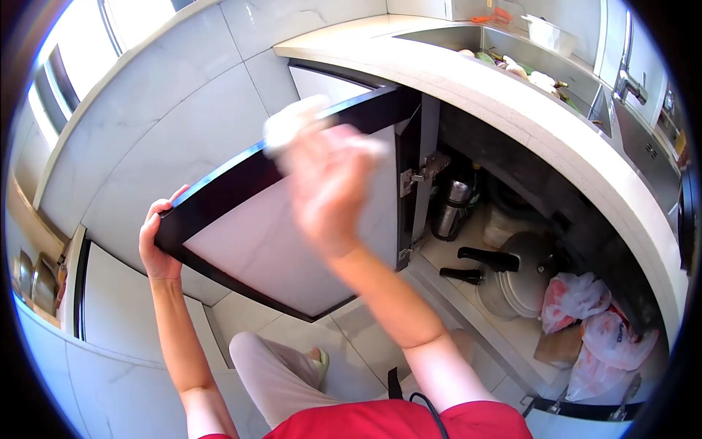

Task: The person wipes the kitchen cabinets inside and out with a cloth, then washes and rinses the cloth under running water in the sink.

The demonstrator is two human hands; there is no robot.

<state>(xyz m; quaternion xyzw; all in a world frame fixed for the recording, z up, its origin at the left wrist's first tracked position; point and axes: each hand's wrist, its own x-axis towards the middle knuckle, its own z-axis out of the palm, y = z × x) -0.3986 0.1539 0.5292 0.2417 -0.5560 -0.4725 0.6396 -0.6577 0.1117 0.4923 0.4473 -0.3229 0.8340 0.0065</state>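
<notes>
A cabinet door (285, 245) with a black frame and a pale panel stands swung open in front of me. At its far left corner, my left hand (159, 245) is closed around the frame. My right hand (329, 194), smeared by motion, grips a white cloth (296, 124) at the door's top edge. Parts of the cloth stick out on both sides of the fingers. Whether it touches the frame I cannot tell for sure. Metal hinges (424, 175) join the door to the cabinet at its right side.
Inside the open cabinet are a pressure cooker (512, 282), a steel thermos (455, 208) and plastic bags (596, 322). Above runs a curved pale countertop (541, 121) with a sink (439, 35) holding vegetable pieces. A tiled wall (161, 146) lies behind the door. My legs are below it.
</notes>
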